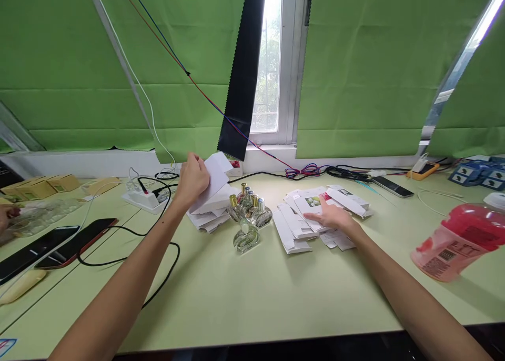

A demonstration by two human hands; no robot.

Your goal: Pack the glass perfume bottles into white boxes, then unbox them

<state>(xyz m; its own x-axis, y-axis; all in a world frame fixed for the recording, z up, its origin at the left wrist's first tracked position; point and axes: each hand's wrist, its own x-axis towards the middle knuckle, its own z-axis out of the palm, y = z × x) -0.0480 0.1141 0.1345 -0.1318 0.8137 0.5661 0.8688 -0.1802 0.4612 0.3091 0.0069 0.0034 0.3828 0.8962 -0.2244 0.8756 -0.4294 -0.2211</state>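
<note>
My left hand (pixel 192 179) is closed on a folded white carton (pixel 215 176), held up just above a pile of white cartons (pixel 209 209) at the back of the table. My right hand (pixel 330 215) lies flat with fingers spread on a spread of flat printed carton blanks (pixel 311 213). Between the two piles stands a cluster of small clear glass bottles with gold and silver caps (pixel 248 213); one bottle (pixel 246 237) stands nearer to me.
A white power strip (pixel 142 198) with black cables sits at the back left. Two phones (pixel 59 245) lie at the left, tan boxes (pixel 39 186) beyond them. A red-pink plastic bottle (pixel 457 242) lies at the right. Another person's hand (pixel 4 216) shows at the far left edge.
</note>
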